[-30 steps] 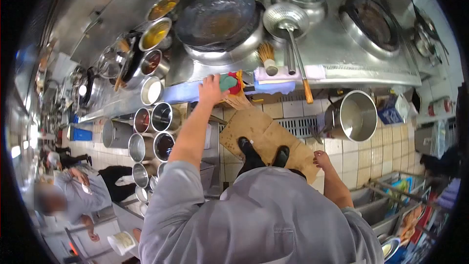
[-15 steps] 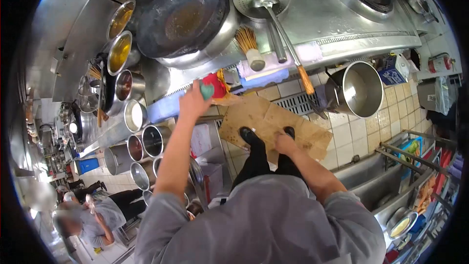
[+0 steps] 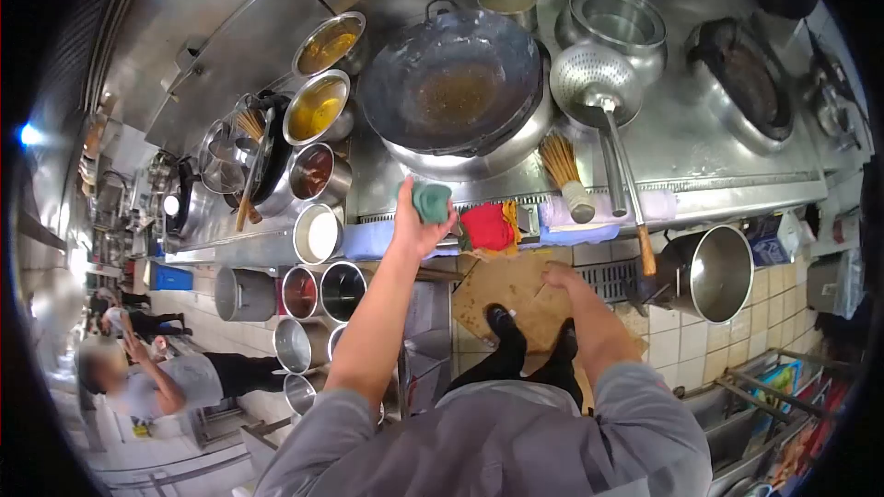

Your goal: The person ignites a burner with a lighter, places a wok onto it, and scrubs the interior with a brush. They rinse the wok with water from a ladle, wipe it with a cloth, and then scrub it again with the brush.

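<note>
Wrapped in the fingers of my left hand [image 3: 416, 228] is a bunched green cloth [image 3: 431, 203], held above the front edge of the stove, in front of the wok [image 3: 451, 83]. Brown liquid lies in the wok's bottom. Just right of that hand, a red cloth [image 3: 488, 226] lies on the stove's front ledge. My right hand [image 3: 558, 275] is lower, over the cardboard [image 3: 479, 294] on the floor. Its fingers look curled, with nothing visible in them.
A bamboo brush [image 3: 564, 170] and a perforated strainer [image 3: 589, 83] lie right of the wok. Bowls of yellow oil [image 3: 318, 109] stand to its left. A large pot [image 3: 723, 271] stands at right. Several pots [image 3: 299, 292] stand below left. Another person [image 3: 175, 377] is at far left.
My view has shifted, so the stove shows lower and farther right. My left hand has lifted the green cloth off the red cloth toward the wok. My right hand has moved forward.
</note>
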### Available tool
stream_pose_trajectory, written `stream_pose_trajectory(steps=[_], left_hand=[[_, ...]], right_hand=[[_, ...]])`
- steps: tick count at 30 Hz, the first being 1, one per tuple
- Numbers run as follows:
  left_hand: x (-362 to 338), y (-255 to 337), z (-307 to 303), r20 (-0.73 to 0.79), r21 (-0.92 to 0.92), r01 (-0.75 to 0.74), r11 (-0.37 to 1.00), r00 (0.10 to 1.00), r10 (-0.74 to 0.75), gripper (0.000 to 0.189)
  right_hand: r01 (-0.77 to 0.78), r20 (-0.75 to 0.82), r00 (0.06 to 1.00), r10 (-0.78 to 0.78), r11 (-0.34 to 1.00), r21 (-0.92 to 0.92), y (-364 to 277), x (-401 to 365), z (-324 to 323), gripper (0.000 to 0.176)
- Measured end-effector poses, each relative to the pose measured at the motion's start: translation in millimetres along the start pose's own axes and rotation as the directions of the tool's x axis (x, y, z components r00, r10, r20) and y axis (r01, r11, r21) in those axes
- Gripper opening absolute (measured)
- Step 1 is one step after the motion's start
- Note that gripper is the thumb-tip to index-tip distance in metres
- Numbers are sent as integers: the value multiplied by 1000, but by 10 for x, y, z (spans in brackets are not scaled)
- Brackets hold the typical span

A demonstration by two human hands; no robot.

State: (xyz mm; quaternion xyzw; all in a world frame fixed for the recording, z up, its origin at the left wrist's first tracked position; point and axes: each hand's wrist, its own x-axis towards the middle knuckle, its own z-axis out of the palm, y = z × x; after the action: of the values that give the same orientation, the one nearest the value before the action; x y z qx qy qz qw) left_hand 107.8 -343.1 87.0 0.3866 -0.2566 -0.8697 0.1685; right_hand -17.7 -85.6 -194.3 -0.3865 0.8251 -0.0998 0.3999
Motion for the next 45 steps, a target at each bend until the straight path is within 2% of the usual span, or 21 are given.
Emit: stream_pose_trajectory(steps=[2, 3, 5, 6, 7, 8, 9, 11, 12, 14, 16, 18, 20, 24, 27, 29, 31, 33, 37, 42, 45], left_hand=[[304, 143, 111, 46, 18, 42, 999, 998, -43, 56], [436, 204, 163, 48, 25, 71, 997, 996, -72, 57], [606, 274, 289, 27, 53, 124, 991, 992, -126, 56], [714, 260, 290, 52, 51, 125, 991, 990, -128, 56], [828, 248, 270, 27, 67, 157, 985, 987, -159, 55], [902, 253, 274, -1, 86, 187, 979, 982, -187, 53], [918, 259, 310, 20, 88, 182, 979, 983, -184, 53], [890, 274, 359, 16, 26, 184, 983, 983, -185, 51], [841, 291, 359, 46, -13, 198, 980, 979, -197, 48], [790, 310, 390, 66, -53, 209, 977, 977, -205, 39], [883, 259, 389, 30, -84, 172, 982, 985, -170, 35], [1242, 228, 282, 6, -150, 251, 956, 967, -253, 25], [1271, 222, 335, -66, -182, 248, 951, 962, -264, 20], [1183, 24, 435, -59, -213, 130, 968, 988, -146, 13], [921, -43, 603, -68, -234, 60, 970, 995, -78, 13], [786, -15, 722, -101, -251, 36, 967, 993, -63, 16], [745, 39, 779, -109, -270, 14, 963, 993, -45, 17], [752, 133, 801, -116, -281, -5, 960, 993, -29, 18], [742, 574, 780, -46, -281, -49, 959, 998, 38, 18], [711, 1351, 576, -118, -258, -193, 947, 979, 167, 18], [763, 1772, 192, -154, -208, -274, 939, 957, 245, 16]], right_hand=[[-89, 63, 996, 68, 886, 455, 109, -516, -66, 42], [215, -131, 973, -192, 957, 194, 864, -253, 659, 42], [126, -354, 935, 3, 932, 340, 1342, -738, 1251, 38], [-226, -43, 945, 324, 742, 631, 965, -1366, 864, 34], [-497, 170, 848, 502, 640, 587, 1246, -1501, 1205, 27], [-426, 119, 811, 573, 439, 791, 1148, -1894, 1332, 21], [-360, 89, 877, 472, 523, 772, 1392, -2148, 1677, 31], [-94, 61, 972, 225, 140, 986, 2647, -2392, 3050, 15], [-397, 251, 851, 461, 254, 882, 2116, -2669, 2620, 14], [-524, 340, 754, 562, 203, 827, 1722, -2675, 2154, 12], [-512, 337, 761, 554, 195, 836, 1621, -2498, 1934, 11], [-479, 313, 799, 513, 229, 848, 1583, -2192, 1692, 11], [-439, 285, 843, 456, 280, 854, 1538, -1864, 1407, 13], [-328, 203, 914, 352, 343, 881, 1357, -1277, 735, 17], [-224, 130, 949, 287, 323, 920, 1115, -940, 171, 21], [-217, 124, 950, 285, 323, 921, 980, -809, -114, 23], [-335, 195, 908, 371, 363, 869, 898, -664, -327, 25], [-329, 173, 906, 385, 385, 863, 839, -633, -376, 21], [-375, 250, 905, 345, 364, 853, 1014, -672, -51, 18], [-437, 292, 882, 370, 408, 802, 1104, -841, 290, 20], [-445, 291, 874, 389, 402, 800, 1084, -871, 407, 21]])
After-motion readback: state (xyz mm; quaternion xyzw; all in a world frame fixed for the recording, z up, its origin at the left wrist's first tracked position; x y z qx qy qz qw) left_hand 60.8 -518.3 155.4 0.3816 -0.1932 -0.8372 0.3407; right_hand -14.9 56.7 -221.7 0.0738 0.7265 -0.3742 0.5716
